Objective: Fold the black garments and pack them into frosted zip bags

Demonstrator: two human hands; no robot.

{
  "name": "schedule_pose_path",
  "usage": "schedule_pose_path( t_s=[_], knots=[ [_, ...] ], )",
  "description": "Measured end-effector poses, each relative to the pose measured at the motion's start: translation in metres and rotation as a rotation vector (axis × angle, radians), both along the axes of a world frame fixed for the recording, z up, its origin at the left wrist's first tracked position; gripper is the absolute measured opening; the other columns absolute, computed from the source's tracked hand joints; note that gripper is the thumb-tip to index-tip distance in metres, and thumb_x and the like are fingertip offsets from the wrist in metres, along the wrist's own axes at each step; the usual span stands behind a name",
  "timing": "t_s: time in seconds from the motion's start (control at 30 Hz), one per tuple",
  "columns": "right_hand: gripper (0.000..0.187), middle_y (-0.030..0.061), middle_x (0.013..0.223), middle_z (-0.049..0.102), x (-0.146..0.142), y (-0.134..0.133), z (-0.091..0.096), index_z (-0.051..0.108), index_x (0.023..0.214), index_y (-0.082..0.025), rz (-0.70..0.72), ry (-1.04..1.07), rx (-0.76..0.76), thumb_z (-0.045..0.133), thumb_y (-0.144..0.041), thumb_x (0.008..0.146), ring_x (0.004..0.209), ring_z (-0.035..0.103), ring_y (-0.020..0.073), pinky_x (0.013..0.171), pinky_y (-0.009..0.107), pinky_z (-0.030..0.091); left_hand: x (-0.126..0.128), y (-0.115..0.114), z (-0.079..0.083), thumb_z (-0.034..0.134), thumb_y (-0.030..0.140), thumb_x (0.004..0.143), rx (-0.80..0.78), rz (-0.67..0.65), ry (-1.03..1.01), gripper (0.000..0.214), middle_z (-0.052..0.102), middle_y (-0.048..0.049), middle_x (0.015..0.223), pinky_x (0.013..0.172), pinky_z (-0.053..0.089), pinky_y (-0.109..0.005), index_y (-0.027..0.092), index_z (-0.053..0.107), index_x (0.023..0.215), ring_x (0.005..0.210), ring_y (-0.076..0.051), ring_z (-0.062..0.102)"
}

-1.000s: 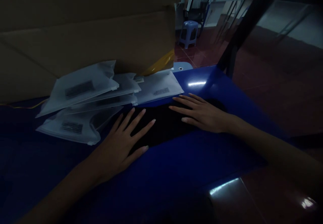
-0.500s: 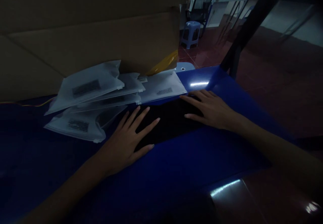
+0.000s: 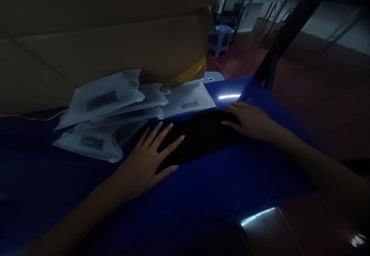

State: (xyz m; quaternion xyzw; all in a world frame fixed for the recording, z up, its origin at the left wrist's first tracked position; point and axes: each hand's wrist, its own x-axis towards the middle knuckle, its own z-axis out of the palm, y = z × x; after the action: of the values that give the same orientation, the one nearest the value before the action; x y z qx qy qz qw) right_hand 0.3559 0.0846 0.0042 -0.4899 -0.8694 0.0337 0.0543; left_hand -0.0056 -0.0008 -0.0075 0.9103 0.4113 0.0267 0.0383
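Note:
A folded black cloth (image 3: 199,134) lies on the blue table (image 3: 208,186). My left hand (image 3: 147,158) lies flat on the cloth's left end, fingers spread. My right hand (image 3: 250,121) rests on the cloth's right end with its fingers curled over the edge; whether they grip it is unclear. Just behind the cloth sits a loose pile of several frosted plastic bags (image 3: 115,109) with dark labels.
A large cardboard box (image 3: 101,36) stands behind the bags, with yellow tape (image 3: 189,73) at its corner. A black post (image 3: 289,29) rises at the table's far right corner. Beyond are a red floor, a blue stool (image 3: 219,38) and a person at a desk.
My right hand has slid to the right along the cloth and its fingers have curled at the right edge. My left hand has barely moved.

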Motion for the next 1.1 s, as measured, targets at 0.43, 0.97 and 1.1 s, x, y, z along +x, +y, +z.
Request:
schedule_pose_path(
  t_s=[0.43, 0.97, 1.1],
  knots=[
    [0.040, 0.0094, 0.093, 0.067, -0.001, 0.001, 0.001, 0.061, 0.098, -0.019, -0.016, 0.075, -0.035, 0.048, -0.057, 0.099, 0.083, 0.063, 0.0258, 0.070, 0.038, 0.044, 0.001, 0.000, 0.000, 0.042, 0.056, 0.107, 0.007, 0.004, 0.001, 0.070, -0.005, -0.0055, 0.176, 0.119, 0.029, -0.073, 0.040, 0.008, 0.166, 0.160, -0.043, 0.008],
    [0.045, 0.0156, 0.122, 0.071, -0.024, -0.032, 0.029, 0.052, 0.134, -0.020, 0.046, 0.936, -0.831, 0.049, -0.046, 0.096, 0.095, 0.074, 0.0258, 0.077, 0.040, 0.062, 0.019, -0.018, 0.009, 0.044, 0.063, 0.104, -0.135, -0.086, -0.138, 0.082, 0.013, -0.0049, 0.175, 0.124, 0.014, -0.074, 0.032, 0.000, 0.167, 0.161, -0.041, 0.004],
    [0.055, 0.0187, 0.136, 0.065, -0.042, -0.045, 0.019, 0.027, 0.156, -0.022, 0.198, 0.952, -0.831, 0.025, -0.046, 0.106, 0.114, 0.071, 0.0272, 0.087, 0.044, 0.061, 0.019, -0.022, 0.012, 0.036, 0.073, 0.101, -0.226, 0.022, -0.355, 0.093, 0.000, -0.0083, 0.176, 0.126, 0.027, -0.062, 0.027, -0.013, 0.166, 0.161, -0.037, 0.008]
  ],
)
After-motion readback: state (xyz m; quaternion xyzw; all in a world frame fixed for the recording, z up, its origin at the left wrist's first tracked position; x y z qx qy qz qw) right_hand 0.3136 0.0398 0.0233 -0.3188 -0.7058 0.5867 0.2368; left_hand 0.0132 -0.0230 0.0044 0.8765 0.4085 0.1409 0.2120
